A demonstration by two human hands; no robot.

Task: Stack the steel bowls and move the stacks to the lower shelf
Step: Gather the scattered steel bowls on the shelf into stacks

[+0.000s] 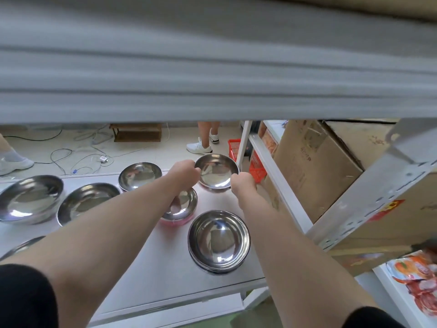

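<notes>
On a white shelf board point(146, 268) seen from above, at its far right corner, both bare hands hold one round, shiny steel bowl point(216, 172) by its rim: the left hand point(186, 172) closes on the left edge and the right hand point(242, 184) closes on the near right edge. The bowl is shallow, mirror-bright inside, and tilted slightly toward the viewer; whether it is lifted or resting on the board cannot be told. Just below it, partly under the left forearm, sits a smaller steel bowl on a pink base point(183, 209). Nearer the viewer stands a nested stack of steel bowls point(218, 241), its rims layered one inside another. To the left lie more steel bowls, well spread: a wide deep bowl at the far left point(29, 200), a flatter bowl beside it point(87, 201), and a round bowl at the back edge point(139, 176). A blurred grey shelf edge point(212, 79) fills the upper half of the view. To the right, a white metal rack point(279, 183) holds brown cardboard boxes point(314, 171), with a red plastic basket point(255, 164) behind it. Beyond the board, the pale floor point(142, 152) carries loose cables point(78, 157), and another person's legs in white trainers point(201, 146) stand there.
</notes>
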